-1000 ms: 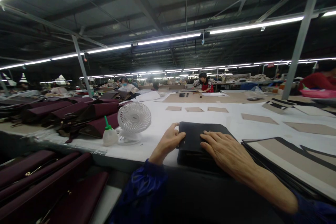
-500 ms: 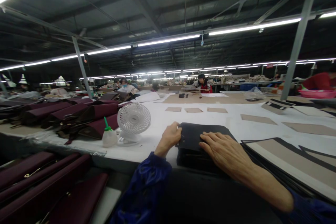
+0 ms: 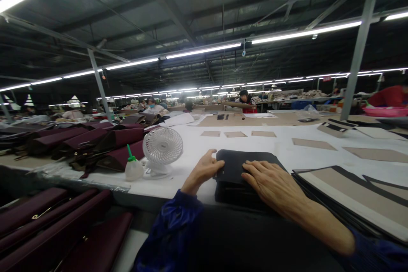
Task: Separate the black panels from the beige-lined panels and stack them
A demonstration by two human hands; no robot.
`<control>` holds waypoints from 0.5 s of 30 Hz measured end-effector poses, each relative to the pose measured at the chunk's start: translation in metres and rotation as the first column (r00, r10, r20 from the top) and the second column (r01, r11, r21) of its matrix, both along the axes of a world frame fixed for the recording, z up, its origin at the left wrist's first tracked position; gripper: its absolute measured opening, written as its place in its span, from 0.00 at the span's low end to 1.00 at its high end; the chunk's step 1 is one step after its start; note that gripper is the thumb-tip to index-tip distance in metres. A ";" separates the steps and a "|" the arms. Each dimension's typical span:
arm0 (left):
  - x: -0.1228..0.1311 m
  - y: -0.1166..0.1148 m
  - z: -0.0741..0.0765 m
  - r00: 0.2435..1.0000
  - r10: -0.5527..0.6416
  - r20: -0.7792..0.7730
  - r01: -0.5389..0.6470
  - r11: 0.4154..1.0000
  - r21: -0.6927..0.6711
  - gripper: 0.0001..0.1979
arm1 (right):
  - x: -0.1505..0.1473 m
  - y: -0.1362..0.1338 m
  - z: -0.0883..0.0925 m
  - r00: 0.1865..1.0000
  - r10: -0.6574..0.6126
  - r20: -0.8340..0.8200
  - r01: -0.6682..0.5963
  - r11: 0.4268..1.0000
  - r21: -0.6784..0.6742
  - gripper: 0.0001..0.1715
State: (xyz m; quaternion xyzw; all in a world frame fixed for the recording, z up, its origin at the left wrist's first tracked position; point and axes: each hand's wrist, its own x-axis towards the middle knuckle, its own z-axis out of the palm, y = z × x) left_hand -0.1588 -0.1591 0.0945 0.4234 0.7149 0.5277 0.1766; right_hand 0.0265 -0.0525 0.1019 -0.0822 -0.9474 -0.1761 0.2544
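Observation:
A stack of black panels (image 3: 234, 161) lies on the white-covered table in front of me, its top sheet smooth and dark. My right hand (image 3: 270, 178) rests flat on that sheet, fingers stretched out. At the stack's left edge is my left hand (image 3: 205, 170), with the thumb tip on the top sheet and the index finger apart from it near the far corner. The other left fingers are mostly hidden. Right of the stack lie large beige panels with black borders (image 3: 347, 187), piled up.
Left of my hands stand a white fan (image 3: 163, 146) and a bottle with a green nozzle (image 3: 134, 169). Maroon bags (image 3: 121, 153) crowd the table's left; more maroon pieces (image 3: 86, 229) lie below. Beige cards (image 3: 236, 134) lie beyond the stack. A co-worker (image 3: 245, 98) handles a board farther back.
My left thumb and index finger have spread apart, the thumb now lying on the top sheet. My right hand stays put. The co-worker's board has been raised.

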 end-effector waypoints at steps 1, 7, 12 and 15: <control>0.000 0.002 -0.001 0.999 0.025 -0.023 -0.025 1.000 0.005 0.30 | 0.000 0.000 0.000 1.000 -0.009 0.004 0.009 1.000 0.001 0.17; 0.001 0.009 -0.004 0.980 0.163 -0.116 -0.157 0.986 0.055 0.20 | -0.001 -0.005 0.006 0.996 -0.057 0.072 0.056 0.998 0.008 0.18; -0.002 0.013 -0.007 0.978 0.203 -0.051 -0.198 0.975 0.097 0.14 | 0.001 -0.006 0.009 0.995 -0.073 0.071 0.074 0.997 -0.008 0.17; -0.004 0.015 -0.013 0.984 0.159 0.084 -0.169 0.978 0.124 0.13 | 0.001 -0.005 0.008 0.997 -0.065 0.041 0.065 0.998 -0.014 0.16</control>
